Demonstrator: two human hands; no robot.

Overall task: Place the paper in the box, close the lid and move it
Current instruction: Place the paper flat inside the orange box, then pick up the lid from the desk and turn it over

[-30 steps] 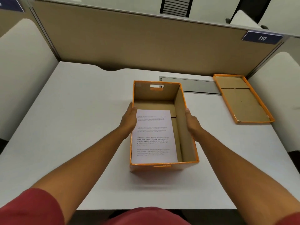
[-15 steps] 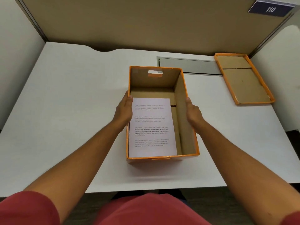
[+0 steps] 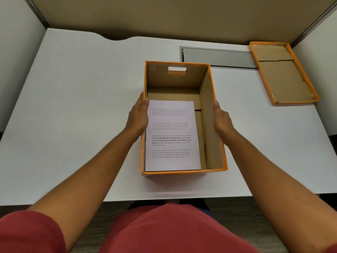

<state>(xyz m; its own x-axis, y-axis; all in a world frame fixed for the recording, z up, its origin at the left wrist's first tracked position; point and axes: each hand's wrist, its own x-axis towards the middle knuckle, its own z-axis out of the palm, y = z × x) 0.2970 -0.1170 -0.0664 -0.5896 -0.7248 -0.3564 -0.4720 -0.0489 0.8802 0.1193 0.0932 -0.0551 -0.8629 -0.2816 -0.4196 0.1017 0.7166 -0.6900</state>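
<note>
The printed paper sheet (image 3: 172,136) lies flat inside the orange cardboard box (image 3: 218,136) on the white counter (image 3: 76,99), pushed toward its left wall and near end, between the two hands. The left hand (image 3: 138,115) lies flat along the left wall with its grip spread and thumb at the sheet's far left corner, pinching nothing. The right hand (image 3: 221,118) rests spread against the right wall's outside, clear of the sheet; the orange lid (image 3: 281,73) lies inside-up, well apart at the far right.
</note>
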